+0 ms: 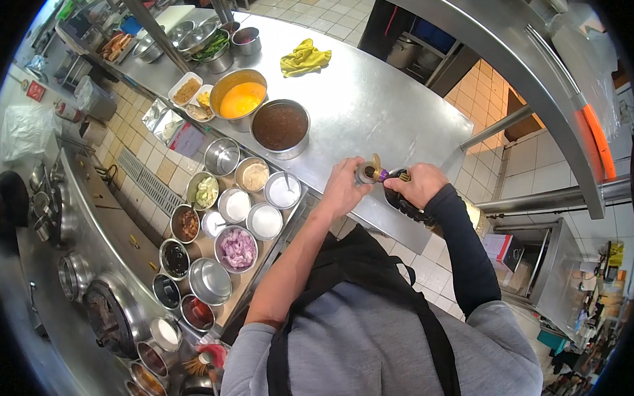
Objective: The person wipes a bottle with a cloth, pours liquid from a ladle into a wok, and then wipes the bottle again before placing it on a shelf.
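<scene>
My left hand [345, 185] is closed around a small cup [365, 173] above the near edge of the steel table. In my right hand [420, 186] is a dark bottle [404, 203] with a purple and gold neck, gripped near its top. The bottle lies tilted, its neck at the cup's mouth and its flip cap open. Whether liquid flows is too small to tell. On the table, left of my hands, stand a pot of dark brown sauce [280, 127] and a larger pot of orange liquid [238, 95].
A yellow cloth [306, 57] lies on the steel table [383, 89]. To my left, several metal bowls hold chopped red onion [236, 248], white powders and dark sauces. The stove [110, 313] runs along the far left. A steel shelf post [575, 116] rises at the right.
</scene>
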A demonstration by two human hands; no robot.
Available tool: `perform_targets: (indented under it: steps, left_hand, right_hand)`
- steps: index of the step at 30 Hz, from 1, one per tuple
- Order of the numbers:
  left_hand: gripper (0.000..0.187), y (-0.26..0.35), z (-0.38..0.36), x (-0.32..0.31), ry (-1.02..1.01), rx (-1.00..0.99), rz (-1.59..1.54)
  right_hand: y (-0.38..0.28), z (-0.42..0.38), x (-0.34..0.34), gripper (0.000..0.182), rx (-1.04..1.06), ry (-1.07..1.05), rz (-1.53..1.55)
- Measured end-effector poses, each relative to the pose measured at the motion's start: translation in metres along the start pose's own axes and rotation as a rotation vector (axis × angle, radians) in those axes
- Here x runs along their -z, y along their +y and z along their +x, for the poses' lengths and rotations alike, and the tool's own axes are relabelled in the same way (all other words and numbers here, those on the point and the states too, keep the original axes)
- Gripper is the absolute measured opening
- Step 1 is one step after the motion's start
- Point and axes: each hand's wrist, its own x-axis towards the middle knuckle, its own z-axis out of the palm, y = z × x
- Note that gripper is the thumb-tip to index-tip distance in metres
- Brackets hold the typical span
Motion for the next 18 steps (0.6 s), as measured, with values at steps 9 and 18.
perform_targets:
  steps: [9,18]
  left_hand:
    - [0.066,-0.0007,0.0001,-0.0006,0.004,0.000,0.007]
    - [0.066,-0.0001,-0.0003,-0.0007,-0.001,0.009,0.004]
  right_hand:
    - [-0.0014,-0.0014,0.0005,0.073,-0.003,0.006,0.012]
    - [0.0017,-0.0016,-0.0021,0.076,-0.003,0.018,0.038]
